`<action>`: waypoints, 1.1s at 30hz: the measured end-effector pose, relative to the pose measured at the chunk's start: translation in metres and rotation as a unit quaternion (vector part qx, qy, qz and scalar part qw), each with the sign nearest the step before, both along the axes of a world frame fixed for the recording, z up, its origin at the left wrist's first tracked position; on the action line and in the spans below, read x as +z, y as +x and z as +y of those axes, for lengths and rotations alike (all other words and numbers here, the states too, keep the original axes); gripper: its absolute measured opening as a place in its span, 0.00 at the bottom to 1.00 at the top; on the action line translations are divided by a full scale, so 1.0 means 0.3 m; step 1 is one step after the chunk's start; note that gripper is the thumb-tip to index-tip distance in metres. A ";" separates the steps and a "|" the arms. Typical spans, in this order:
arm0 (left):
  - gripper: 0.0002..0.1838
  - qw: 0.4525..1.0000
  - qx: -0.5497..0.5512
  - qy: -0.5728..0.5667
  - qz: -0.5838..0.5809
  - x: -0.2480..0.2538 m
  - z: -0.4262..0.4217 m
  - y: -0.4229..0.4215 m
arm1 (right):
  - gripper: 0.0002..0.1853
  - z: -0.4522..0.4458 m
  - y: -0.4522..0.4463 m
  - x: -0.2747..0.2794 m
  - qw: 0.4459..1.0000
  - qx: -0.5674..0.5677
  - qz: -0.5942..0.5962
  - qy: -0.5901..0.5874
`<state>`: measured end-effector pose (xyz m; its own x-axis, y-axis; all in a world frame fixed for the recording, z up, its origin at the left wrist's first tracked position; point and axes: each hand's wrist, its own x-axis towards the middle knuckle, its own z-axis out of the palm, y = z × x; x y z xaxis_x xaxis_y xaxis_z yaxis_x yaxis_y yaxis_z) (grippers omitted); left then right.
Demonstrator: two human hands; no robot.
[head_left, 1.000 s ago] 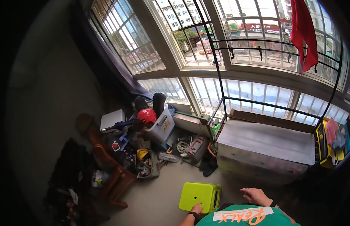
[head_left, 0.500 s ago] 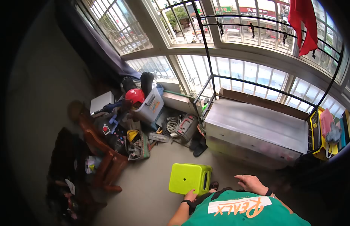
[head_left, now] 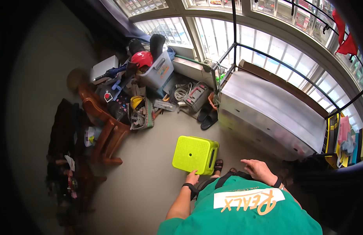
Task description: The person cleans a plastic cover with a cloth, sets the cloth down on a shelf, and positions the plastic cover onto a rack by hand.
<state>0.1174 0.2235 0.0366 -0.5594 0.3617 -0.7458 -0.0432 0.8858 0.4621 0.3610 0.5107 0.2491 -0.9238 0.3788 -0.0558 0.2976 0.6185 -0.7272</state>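
A yellow-green plastic stool (head_left: 190, 154) with a small hole in its top stands before my body. At its near edge is my left hand (head_left: 192, 178), its fingers closed on the rim; a fingertip lies on top and the others are partly hidden. My right hand (head_left: 258, 170) is to the right of the stool, apart from it, in front of my green shirt. It holds nothing, and its index finger stretches out to the left. A sandalled foot (head_left: 218, 165) shows just right of the stool.
Translucent storage drawers (head_left: 267, 113) stand at the right under a black frame. Black slippers (head_left: 209, 118) lie left of them. A toolbox (head_left: 197, 96), a grey bin (head_left: 160, 71) with a red helmet (head_left: 142, 59), and a wooden chair (head_left: 107, 129) are at the left.
The view has tilted downward, so the stool, hands and shirt appear higher and more of the shirt shows. My left hand stays at the stool's edge; my right hand stays apart from it.
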 end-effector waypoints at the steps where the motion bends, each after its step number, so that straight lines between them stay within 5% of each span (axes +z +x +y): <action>1: 0.26 1.000 0.008 -0.002 -0.001 0.009 -0.005 0.004 | 0.16 0.001 -0.005 0.001 1.000 0.004 0.000 0.000; 23: 0.25 0.999 -0.008 -0.041 -0.014 0.071 -0.032 0.045 | 0.16 0.002 0.071 -0.004 0.998 -0.033 -0.017 -0.043; 33: 0.25 0.995 -0.047 0.089 -0.006 0.071 0.075 -0.027 | 0.15 -0.090 0.005 -0.003 0.998 -0.058 -0.023 -0.022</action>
<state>0.1092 0.2461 0.0579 -0.5078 0.5390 -0.6721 0.0302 0.7908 0.6114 0.3626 0.4837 0.2482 -0.8698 0.4796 -0.1160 0.3989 0.5450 -0.7374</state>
